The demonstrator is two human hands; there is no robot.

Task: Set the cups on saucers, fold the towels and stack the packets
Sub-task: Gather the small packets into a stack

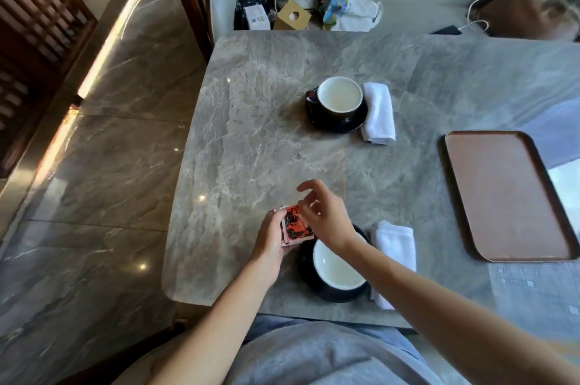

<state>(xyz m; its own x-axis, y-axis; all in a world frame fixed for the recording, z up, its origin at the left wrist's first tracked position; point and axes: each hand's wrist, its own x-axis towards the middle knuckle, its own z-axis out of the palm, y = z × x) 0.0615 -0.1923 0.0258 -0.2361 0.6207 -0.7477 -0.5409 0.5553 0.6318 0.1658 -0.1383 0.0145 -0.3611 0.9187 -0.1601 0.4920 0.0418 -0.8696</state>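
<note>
Red and black packets (294, 225) sit in a small stack near the table's front edge. My left hand (269, 240) grips the stack from its left side. My right hand (323, 215) touches the stack's top right with fingertips, the other fingers spread. Just right of the stack a black cup with a white inside (337, 271) stands on a black saucer (306, 262), partly hidden by my right wrist. A folded white towel (397, 246) lies to its right. Farther back a second cup (339, 96) stands on a saucer (332, 124) with a folded towel (378, 113) beside it.
A brown tray (502, 196) lies at the right of the grey marble table (251, 133). Beyond the far edge a sofa holds a cardboard tissue box (292, 17), bags, boxes and a cable. The table's left edge drops to a marble floor.
</note>
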